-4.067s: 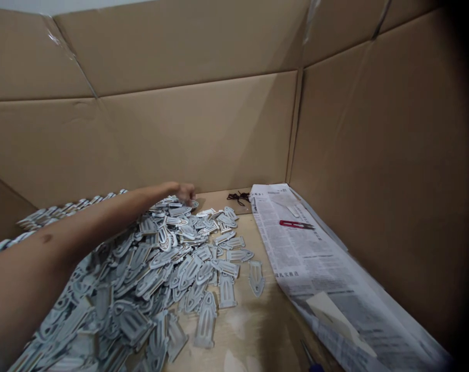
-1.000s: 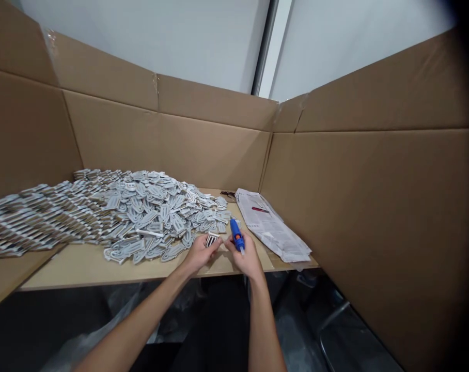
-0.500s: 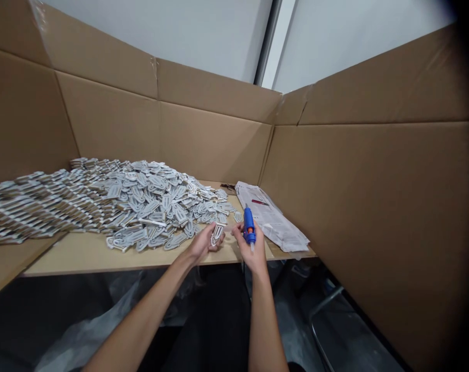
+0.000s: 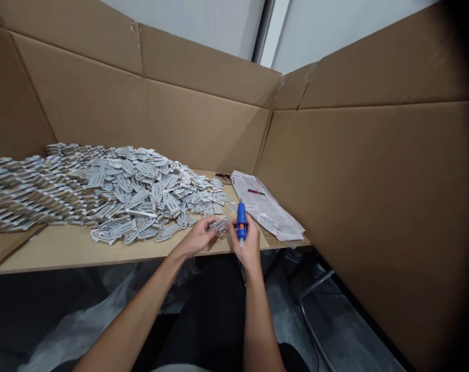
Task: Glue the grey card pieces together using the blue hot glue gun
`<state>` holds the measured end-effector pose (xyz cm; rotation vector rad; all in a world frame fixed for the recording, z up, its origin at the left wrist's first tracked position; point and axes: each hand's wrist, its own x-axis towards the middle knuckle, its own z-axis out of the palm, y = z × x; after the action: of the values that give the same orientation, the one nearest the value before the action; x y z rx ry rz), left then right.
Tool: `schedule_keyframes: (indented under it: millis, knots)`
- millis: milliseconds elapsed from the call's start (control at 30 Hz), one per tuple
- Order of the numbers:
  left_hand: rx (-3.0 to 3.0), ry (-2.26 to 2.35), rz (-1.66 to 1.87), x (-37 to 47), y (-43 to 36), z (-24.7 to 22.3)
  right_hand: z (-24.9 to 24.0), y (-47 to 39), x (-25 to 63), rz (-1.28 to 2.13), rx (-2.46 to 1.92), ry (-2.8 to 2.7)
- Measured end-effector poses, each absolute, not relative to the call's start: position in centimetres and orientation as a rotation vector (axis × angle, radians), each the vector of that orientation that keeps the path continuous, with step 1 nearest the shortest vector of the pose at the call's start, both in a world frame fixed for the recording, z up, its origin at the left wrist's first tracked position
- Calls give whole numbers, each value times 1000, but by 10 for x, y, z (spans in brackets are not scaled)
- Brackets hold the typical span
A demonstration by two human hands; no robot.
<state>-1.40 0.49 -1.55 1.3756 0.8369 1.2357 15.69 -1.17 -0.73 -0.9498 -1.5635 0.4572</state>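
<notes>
My left hand is closed round a small grey-and-white flat piece with a rounded outline, held tilted above the table's front edge. My right hand grips a blue glue gun, its nozzle pointing away from me and a pale glue stick showing at the near end. The fingertips of my right hand come right up beside the piece; whether they touch it I cannot tell. Just beyond my left hand lies a large heap of similar grey-and-white pieces.
Neat stacked rows of such pieces fill the table's left side. A folded newspaper with a red pen-like item lies at the right. Tall cardboard walls enclose the table at the back and sides.
The piece in my left hand has been tilted from nearly upright to flatter. My hands have come closer together. The whole view has shifted, so the table appears slightly higher and further left.
</notes>
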Motion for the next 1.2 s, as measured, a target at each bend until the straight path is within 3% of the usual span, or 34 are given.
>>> schedule_keyframes:
  millis: [500, 733, 1200]
  knots:
    - [1401, 794, 1197, -15, 9, -21, -6, -10, 141, 382, -1071, -1558]
    - [1357, 818, 1233, -16, 2, -21, -16, -4, 136, 172, -1145, -1563]
    - [1332, 803, 1182, -16, 4, -17, -18, -8, 144, 351, -1027, -1550]
